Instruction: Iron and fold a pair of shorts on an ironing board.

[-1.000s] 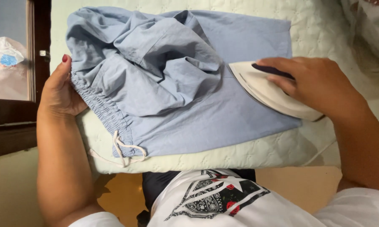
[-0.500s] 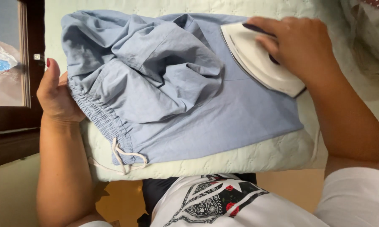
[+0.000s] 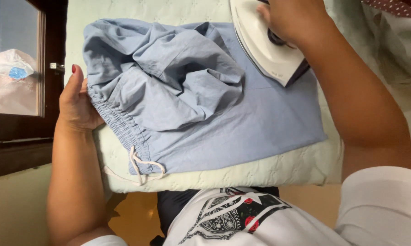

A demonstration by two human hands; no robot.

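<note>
Light blue shorts (image 3: 242, 123) with an elastic waistband and a white drawstring (image 3: 139, 166) lie on a pale green padded ironing board (image 3: 278, 171). The upper layer of the shorts is bunched into folds at the centre. My left hand (image 3: 77, 102) grips the gathered waistband at the board's left edge. My right hand (image 3: 292, 20) is closed on the dark handle of a white iron (image 3: 262, 45), which rests on the far right part of the shorts.
A dark wooden window frame (image 3: 55, 68) stands to the left, with a white plastic bag (image 3: 9, 64) behind the glass. Patterned fabric (image 3: 397, 41) lies at the upper right. My white printed shirt (image 3: 242, 218) fills the bottom.
My right hand has slid the iron across the shorts, away from me toward the far edge of the board. My left hand has kept its hold on the waistband.
</note>
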